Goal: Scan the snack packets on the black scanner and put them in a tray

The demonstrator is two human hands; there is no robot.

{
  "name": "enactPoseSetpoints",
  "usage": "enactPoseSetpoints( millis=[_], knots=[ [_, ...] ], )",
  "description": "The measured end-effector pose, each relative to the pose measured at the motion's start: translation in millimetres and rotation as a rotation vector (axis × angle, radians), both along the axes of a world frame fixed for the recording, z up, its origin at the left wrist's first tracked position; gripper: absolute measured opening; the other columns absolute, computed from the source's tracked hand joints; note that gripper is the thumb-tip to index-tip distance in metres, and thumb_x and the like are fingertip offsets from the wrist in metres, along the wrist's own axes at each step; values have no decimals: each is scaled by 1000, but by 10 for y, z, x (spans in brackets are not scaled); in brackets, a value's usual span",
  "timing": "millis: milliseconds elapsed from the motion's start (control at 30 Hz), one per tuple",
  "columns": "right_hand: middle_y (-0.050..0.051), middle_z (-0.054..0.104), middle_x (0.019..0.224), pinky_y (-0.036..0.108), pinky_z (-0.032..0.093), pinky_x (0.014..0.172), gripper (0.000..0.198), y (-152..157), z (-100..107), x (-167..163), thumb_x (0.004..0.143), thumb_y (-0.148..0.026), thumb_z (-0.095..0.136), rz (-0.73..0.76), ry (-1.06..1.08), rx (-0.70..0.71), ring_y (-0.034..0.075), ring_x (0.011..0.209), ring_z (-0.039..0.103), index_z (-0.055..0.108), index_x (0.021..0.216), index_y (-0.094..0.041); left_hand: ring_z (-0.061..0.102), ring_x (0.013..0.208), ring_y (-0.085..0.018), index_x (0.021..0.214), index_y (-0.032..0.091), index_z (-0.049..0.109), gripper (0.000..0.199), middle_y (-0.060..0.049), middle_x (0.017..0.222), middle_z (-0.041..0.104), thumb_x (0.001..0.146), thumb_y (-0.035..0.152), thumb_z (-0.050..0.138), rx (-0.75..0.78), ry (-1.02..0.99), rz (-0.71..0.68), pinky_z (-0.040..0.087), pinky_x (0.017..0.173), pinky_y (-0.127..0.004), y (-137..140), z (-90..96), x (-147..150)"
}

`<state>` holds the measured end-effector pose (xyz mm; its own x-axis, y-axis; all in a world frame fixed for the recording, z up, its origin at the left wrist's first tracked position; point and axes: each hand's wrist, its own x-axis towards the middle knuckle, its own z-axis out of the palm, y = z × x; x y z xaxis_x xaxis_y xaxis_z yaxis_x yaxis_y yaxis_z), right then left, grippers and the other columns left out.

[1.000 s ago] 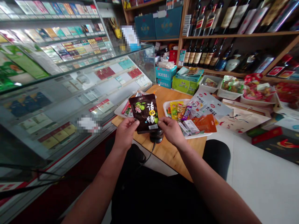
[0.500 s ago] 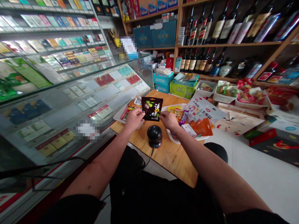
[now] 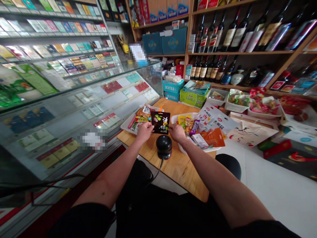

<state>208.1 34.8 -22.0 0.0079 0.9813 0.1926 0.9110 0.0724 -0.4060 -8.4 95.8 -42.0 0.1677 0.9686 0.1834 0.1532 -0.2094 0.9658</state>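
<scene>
A dark candy pouch [image 3: 160, 121] with green fruit and white characters is held between my two hands above a small wooden table [image 3: 183, 168]. My left hand [image 3: 145, 131] pinches its left lower edge, and my right hand [image 3: 177, 133] pinches the right lower edge. Just below the pouch stands a black domed scanner [image 3: 163, 145] on the table, its cable running toward my lap. Left of the pouch sits a white tray [image 3: 125, 127] of packaged snacks. A second white tray [image 3: 182, 148], with colourful snack packets, lies by my right hand and forearm.
A glass display counter [image 3: 104, 99] runs along the left. Wine bottles [image 3: 210, 67] line shelves at the back right. Teal boxes [image 3: 172, 87] and a green box [image 3: 192, 97] stand behind the table. A paper bag [image 3: 250, 129] lies to the right.
The pouch has come down slightly toward the scanner and its top now leans back more. Both hands moved down with it, still holding its sides.
</scene>
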Motion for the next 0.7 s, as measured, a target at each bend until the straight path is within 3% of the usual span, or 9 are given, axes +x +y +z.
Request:
enactPoseSetpoints(
  millis=[233,700],
  knots=[
    [10,73,96,26,37,72,28,3,-98,-18,97,-31,51,-30,42,-22,18,82,62,75,97,-17,61,62,-15,77,17,57,23,-1,71,61,77,38,67,-14,64,16,53,63,-29,3,-59,-20],
    [8,72,94,24,36,72,20,72,-163,-24,94,-22,53,1,53,-98,17,84,62,72,90,-17,60,61,-15,80,18,56,20,0,72,60,79,36,65,-28,52,8,54,59,-27,14,-175,-55]
  ],
)
